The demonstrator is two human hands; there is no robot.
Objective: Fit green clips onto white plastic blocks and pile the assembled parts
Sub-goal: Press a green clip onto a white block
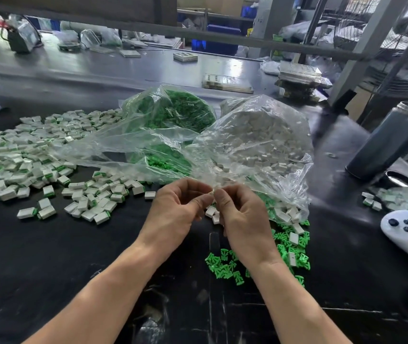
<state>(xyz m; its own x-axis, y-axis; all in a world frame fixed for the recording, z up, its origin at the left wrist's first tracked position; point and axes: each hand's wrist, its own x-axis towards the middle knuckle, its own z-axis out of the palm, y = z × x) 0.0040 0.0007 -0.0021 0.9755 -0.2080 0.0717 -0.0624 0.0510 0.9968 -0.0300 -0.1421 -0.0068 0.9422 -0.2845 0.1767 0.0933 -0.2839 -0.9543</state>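
You already have a big pile [24, 155] of finished parts on the counter [49, 256] at your left, but both bags [252, 135] are full, and your left hand [180, 207] and right hand [240, 214] pinch one small piece [213, 192] together, too hidden to name.

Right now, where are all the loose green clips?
In the head view the loose green clips lie on the black table just beneath the right hand, mixed with a few white blocks beside the clear bag.
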